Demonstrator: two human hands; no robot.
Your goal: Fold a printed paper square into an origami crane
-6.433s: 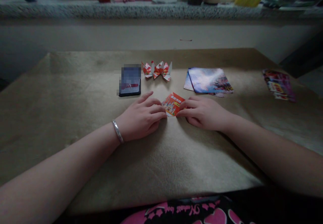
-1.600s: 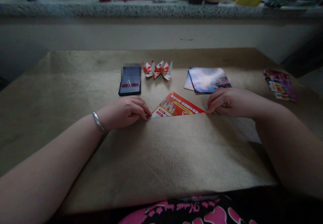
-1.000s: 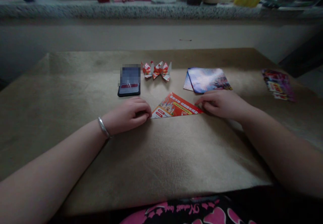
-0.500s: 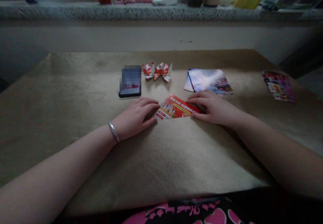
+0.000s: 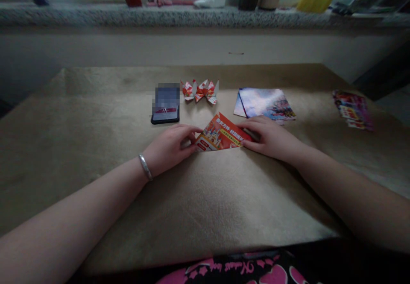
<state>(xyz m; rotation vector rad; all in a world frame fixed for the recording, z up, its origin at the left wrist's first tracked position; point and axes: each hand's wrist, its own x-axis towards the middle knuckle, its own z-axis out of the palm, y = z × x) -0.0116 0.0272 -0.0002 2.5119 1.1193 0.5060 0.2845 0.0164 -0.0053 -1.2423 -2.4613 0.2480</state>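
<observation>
A red and orange printed paper point(image 5: 221, 135), folded into a triangle, lies on the tan felt mat point(image 5: 205, 198) in front of me. My left hand point(image 5: 171, 147), with a silver bracelet on the wrist, pinches the paper's left corner. My right hand point(image 5: 272, 136) has its fingers on the paper's right corner, and that side is lifted a little off the mat. Both hands are closed on the paper.
A black phone point(image 5: 165, 104) lies beyond my left hand. Folded paper cranes point(image 5: 200, 91) sit behind the paper. A stack of blue printed sheets point(image 5: 265, 103) lies to the right, a colourful leaflet point(image 5: 352, 109) farther right. A stone windowsill point(image 5: 179, 15) holds several items.
The small folded square has been opened into a wide triangle. In the last second my hands slid inward along it, and its right part now rises off the mat.
</observation>
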